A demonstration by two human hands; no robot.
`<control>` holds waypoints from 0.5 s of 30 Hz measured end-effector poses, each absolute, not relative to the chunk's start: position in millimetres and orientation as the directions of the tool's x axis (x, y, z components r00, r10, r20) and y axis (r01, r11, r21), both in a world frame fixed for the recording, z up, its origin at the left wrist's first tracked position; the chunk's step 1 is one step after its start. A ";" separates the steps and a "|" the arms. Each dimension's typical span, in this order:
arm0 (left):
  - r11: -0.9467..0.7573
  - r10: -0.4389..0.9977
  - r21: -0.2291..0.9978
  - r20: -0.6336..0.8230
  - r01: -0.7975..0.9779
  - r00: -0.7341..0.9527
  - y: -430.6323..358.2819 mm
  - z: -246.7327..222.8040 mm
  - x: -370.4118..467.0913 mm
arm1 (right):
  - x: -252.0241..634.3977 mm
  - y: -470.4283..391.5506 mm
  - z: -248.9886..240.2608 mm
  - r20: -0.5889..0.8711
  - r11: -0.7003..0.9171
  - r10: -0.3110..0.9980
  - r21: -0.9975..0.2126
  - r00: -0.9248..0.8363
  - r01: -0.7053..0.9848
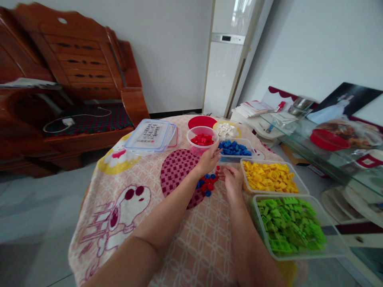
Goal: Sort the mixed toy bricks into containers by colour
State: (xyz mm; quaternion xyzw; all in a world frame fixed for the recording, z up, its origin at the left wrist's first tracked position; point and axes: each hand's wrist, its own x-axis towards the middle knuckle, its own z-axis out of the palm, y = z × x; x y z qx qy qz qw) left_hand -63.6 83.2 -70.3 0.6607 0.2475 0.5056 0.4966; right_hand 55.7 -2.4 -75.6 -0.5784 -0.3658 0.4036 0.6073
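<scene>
My left hand (209, 158) is over the near rim of the clear round tub of red bricks (202, 139), beside the box of blue bricks (235, 148). Its fingers are bent, and a small blue piece shows at the fingertips. Lower and to the right, my right hand (231, 177) rests by a loose pile of red and blue pieces (207, 183), its fingers curled near a small red piece; whether it grips that piece is unclear. Right of this hand stands the box of yellow bricks (271, 177), with the box of green bricks (291, 225) nearer me.
Stacked clear lids (149, 135) lie at the back left of the table. White bricks (226, 130) and a red round dish (202, 122) are at the far edge. A glass shelf (317, 147) with bags and papers stands at the right; a wooden bench (77, 67) is behind left.
</scene>
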 end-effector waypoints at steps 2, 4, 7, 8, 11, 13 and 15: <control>-0.392 0.816 0.908 0.416 -0.144 0.401 82.9 -73.5 -62.0 | 55.6 -3.0 -74.3 -0.033 -0.003 0.912 -0.997 0.408 -0.073; -0.419 0.804 0.903 0.419 -0.099 0.423 82.1 -76.7 -60.1 | 55.3 -3.5 -72.9 -0.038 -0.006 0.914 -0.997 0.403 -0.081; -0.493 0.771 0.870 0.454 -0.034 0.447 80.6 -78.9 -58.7 | 54.8 -3.9 -71.9 -0.039 -0.001 0.917 -0.996 0.396 -0.095; -0.514 0.760 0.858 0.467 -0.023 0.451 80.1 -78.4 -58.8 | 54.7 -3.8 -72.0 -0.038 0.000 0.917 -0.995 0.397 -0.096; -0.537 0.759 0.844 0.483 -0.001 0.436 79.1 -70.9 -62.7 | 55.1 -3.5 -73.6 -0.028 0.006 0.914 -0.997 0.406 -0.081; -0.515 0.780 0.857 0.456 0.026 0.429 78.3 -60.1 -69.6 | 55.5 -3.4 -74.8 -0.016 0.009 0.913 -0.998 0.407 -0.061; -0.472 0.796 0.879 0.395 0.062 0.460 76.8 -45.3 -80.8 | 55.6 -3.7 -75.5 -0.006 0.012 0.914 -0.999 0.406 -0.042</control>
